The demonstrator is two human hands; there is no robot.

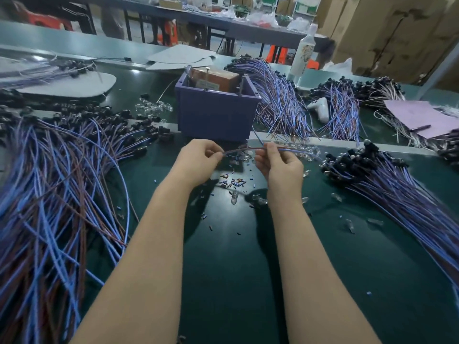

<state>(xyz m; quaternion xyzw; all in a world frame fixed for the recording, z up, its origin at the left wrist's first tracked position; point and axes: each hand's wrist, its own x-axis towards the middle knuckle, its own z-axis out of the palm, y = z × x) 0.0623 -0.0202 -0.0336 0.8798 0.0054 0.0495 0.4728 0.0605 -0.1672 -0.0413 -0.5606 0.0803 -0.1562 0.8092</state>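
Both hands are up over the green mat (pixel 223 264), and 1 thin bluish wire (pixel 248 148) is strung between them. The left hand (pixel 198 157) pinches one end between thumb and fingertips, fingers curled tight on it. The right hand (pixel 280 165) grips the same wire further along. The rest runs out past that hand to the right, its far end too blurred to read. Between the 2 grips the wire makes a slight arch, clear of the mat. Directly beyond the grip stands a purple bin (pixel 213 115). Just below the hands lie scattered insulation bits (pixel 232 182) and a clear bulb (pixel 234 196). Out past the left hand sprawls a big wire heap (pixel 54 194). Out past the right hand lies a second heap (pixel 397 189) with black caps.
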